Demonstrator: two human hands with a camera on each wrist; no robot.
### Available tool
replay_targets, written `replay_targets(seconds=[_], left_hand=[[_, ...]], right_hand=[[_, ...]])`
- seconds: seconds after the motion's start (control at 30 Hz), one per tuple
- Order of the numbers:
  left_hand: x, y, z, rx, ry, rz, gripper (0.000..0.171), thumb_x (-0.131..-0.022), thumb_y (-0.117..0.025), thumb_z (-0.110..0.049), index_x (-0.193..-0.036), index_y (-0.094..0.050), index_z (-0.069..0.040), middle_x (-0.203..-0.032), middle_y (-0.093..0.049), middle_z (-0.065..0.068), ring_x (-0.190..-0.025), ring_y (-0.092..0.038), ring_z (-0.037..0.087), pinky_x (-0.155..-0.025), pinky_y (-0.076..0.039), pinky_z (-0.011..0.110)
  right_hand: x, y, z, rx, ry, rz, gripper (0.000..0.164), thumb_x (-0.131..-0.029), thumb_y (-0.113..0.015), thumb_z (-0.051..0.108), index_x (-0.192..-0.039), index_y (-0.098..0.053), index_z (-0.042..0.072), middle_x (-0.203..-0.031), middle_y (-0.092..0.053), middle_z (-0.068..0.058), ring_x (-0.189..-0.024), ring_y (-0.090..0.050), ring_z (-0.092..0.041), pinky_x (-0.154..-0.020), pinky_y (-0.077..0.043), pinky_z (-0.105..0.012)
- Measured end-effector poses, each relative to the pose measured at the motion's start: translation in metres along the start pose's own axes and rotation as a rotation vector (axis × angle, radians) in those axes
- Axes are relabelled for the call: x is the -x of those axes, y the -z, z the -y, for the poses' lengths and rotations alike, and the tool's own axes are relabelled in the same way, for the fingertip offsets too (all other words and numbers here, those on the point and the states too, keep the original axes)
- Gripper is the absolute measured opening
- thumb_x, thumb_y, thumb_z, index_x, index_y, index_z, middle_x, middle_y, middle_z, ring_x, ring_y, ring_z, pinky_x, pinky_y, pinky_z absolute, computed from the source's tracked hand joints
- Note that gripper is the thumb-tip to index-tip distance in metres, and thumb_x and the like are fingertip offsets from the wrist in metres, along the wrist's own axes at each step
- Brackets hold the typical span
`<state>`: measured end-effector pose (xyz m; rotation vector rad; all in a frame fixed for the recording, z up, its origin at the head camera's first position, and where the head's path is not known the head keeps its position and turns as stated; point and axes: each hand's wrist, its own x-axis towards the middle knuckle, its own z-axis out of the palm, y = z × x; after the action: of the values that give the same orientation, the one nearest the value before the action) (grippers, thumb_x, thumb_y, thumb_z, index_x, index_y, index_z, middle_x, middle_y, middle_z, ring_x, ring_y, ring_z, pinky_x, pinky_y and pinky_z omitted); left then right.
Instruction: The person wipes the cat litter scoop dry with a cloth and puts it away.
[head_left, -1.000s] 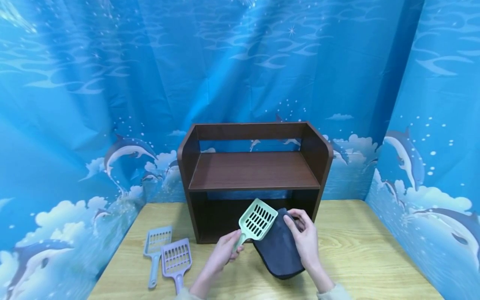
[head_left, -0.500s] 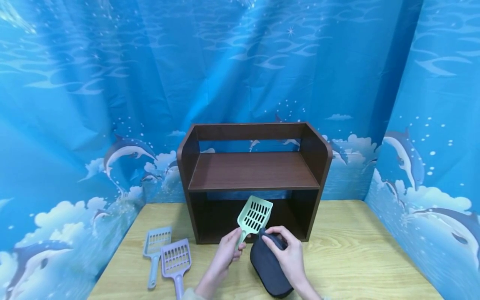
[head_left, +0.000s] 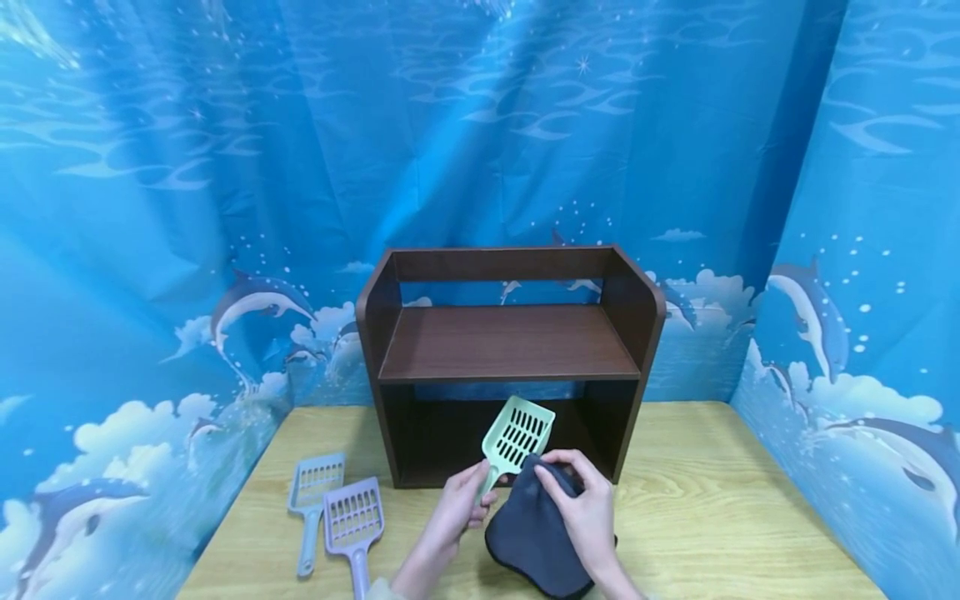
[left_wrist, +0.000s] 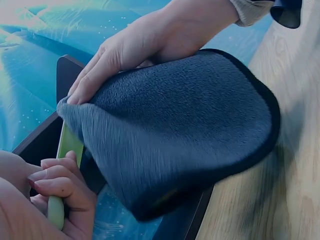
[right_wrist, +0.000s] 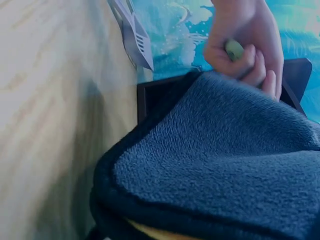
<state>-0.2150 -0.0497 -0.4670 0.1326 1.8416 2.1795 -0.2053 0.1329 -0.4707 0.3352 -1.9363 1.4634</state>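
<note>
My left hand (head_left: pixel 459 502) grips the handle of a green slotted litter scoop (head_left: pixel 517 435), its head raised in front of the shelf. With thumb and fingers my right hand (head_left: pixel 583 498) pinches a dark blue-grey cloth (head_left: pixel 536 533) with a black edge, bunched at the top against the lower right corner of the scoop's head. In the left wrist view the fuzzy cloth (left_wrist: pixel 185 105) hangs down from the right hand's fingers and hides most of the scoop. The right wrist view shows the left fingers curled round the handle end (right_wrist: pixel 234 50).
A light blue slotted scoop (head_left: pixel 315 492) and a purple one (head_left: pixel 354 521) lie on the left of the wooden table (head_left: pixel 712 500). Behind the hands stands a dark brown two-tier shelf (head_left: pixel 510 337). A blue ocean-print curtain (head_left: pixel 480 125) surrounds the table.
My right hand has moved left and down with the cloth, which has swung and changed its folds against the scoop. The scoop has tilted slightly back and forth in my left hand.
</note>
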Motion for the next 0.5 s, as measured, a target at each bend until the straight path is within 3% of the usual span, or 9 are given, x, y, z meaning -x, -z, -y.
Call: replay_targets(seconds=[0.23,0.5], left_hand=[[0.006,0.005,0.001,-0.021,0.009,0.024,0.044,-0.095,-0.045,-0.038,-0.103,-0.058,0.004,-0.058,-0.038,-0.007,-0.041,-0.025,-0.001,-0.037,-0.02,0.013],[0.015,0.014,0.0,-0.032,0.002,0.038,0.042,-0.095,-0.046,-0.037,-0.103,-0.058,0.002,-0.059,-0.038,-0.007,-0.04,-0.025,-0.001,-0.037,-0.021,0.013]], right_hand=[[-0.017,0.009,-0.004,-0.012,0.035,-0.062,0.019,-0.076,-0.074,0.011,-0.093,-0.067,0.018,-0.085,-0.066,0.003,-0.066,-0.054,-0.009,-0.06,-0.042,-0.016],[-0.032,0.019,-0.003,-0.039,0.004,-0.106,0.019,-0.077,-0.074,0.011,-0.094,-0.067,0.016,-0.088,-0.065,0.0,-0.069,-0.055,-0.011,-0.063,-0.044,-0.016]])
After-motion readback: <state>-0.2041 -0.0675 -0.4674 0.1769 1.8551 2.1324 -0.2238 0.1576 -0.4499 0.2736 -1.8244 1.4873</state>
